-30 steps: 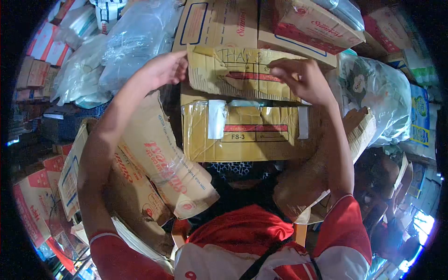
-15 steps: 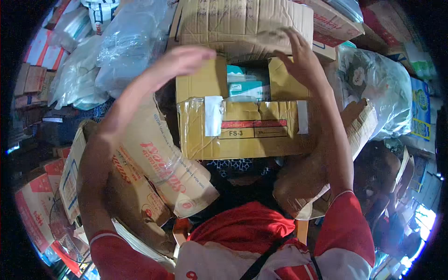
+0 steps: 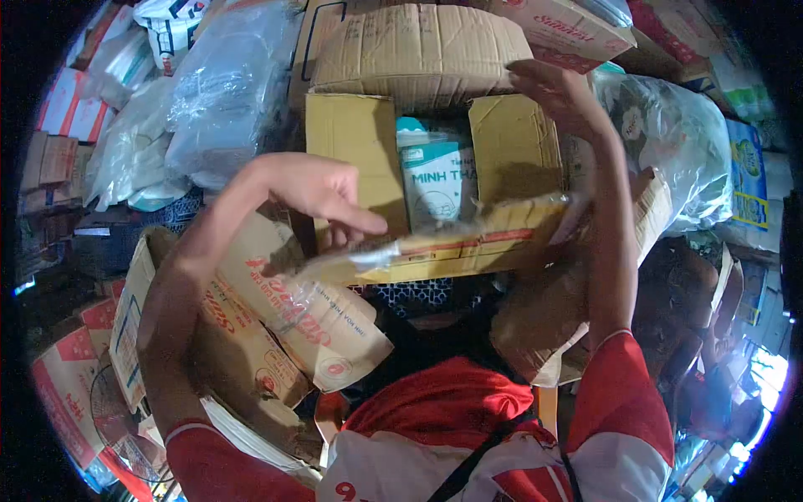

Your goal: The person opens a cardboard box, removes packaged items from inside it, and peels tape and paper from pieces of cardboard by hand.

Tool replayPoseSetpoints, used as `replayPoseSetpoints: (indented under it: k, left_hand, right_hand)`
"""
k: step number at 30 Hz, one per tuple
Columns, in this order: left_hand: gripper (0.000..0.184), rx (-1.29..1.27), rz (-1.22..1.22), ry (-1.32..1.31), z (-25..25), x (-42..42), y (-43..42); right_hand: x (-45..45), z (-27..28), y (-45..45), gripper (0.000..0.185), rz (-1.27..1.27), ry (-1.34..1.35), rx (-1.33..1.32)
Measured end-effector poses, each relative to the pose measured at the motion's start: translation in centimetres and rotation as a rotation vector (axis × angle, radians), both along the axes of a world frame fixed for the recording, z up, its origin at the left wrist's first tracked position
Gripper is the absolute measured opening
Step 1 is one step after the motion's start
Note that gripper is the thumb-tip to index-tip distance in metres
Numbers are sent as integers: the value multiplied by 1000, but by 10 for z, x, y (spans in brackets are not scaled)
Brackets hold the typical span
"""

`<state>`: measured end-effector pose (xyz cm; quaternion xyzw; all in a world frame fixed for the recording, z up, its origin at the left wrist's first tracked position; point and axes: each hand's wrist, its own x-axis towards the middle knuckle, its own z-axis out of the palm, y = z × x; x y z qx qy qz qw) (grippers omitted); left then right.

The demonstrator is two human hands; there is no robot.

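A brown carton stands in front of me with its top flaps apart, showing teal and white packages (image 3: 437,180) inside. Its far flap (image 3: 418,50) is raised, and the left flap (image 3: 355,155) and right flap (image 3: 519,151) lie beside the opening. The near flap (image 3: 452,251) is tilted up and blurred. My left hand (image 3: 322,197) is at that flap's left end, thumb and fingers bent around its edge. At the right edge of the far flap is my right hand (image 3: 556,92), fingers curved; whether they grip it is unclear.
Torn cardboard pieces (image 3: 276,309) lie at the left, with another sheet (image 3: 544,326) at the right. Clear plastic bags (image 3: 230,100) are stacked at the upper left. A filled plastic bag (image 3: 669,151) stands right of the carton. More cartons (image 3: 560,33) are behind.
The far flap has swung up and back, exposing the packages. The near flap has lifted from its flat position. My left hand has moved down to it; my right hand has risen slightly.
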<state>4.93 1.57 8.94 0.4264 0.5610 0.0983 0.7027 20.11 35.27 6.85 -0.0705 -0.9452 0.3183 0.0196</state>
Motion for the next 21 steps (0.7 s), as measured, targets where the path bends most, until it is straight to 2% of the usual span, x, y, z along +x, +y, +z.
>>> replayPoseSetpoints:
  k: [2,4,5,9,11,12,14,16,18,20,21]
  left_hand:
    - [50,-65,-98,-91,5,17,5]
    - [44,-44,-302,-234,7,38,10]
    - [40,-186,-445,-183,12,51,18]
    - [45,-228,-347,-505,-38,81,-2]
    - [47,-187,-237,-377,-42,80,0]
    - [48,-168,-182,-315,-44,80,0]
    - [46,305,-125,69,-59,83,-4]
    - [49,786,-66,465,-74,82,-8]
    - [54,736,-256,625,-91,78,-18]
    - [56,723,-419,771,-113,78,-31]
    - [56,683,-447,791,-107,79,-28]
  right_hand:
    - [29,6,18,37,127,152,-117]
    - [51,14,33,35,64,80,-339]
    - [55,15,39,35,30,43,-450]
    - [57,-19,49,36,26,-147,-136]
    - [46,-33,15,37,78,-275,45]
    - [45,-39,-7,36,200,-174,81]
    - [41,-47,-46,35,378,-154,146]
    - [37,-64,-63,35,473,-243,149]
    - [37,-103,-74,36,566,-267,85]
    - [35,-92,-85,35,581,-423,161]
    - [35,-89,-88,35,588,-503,198]
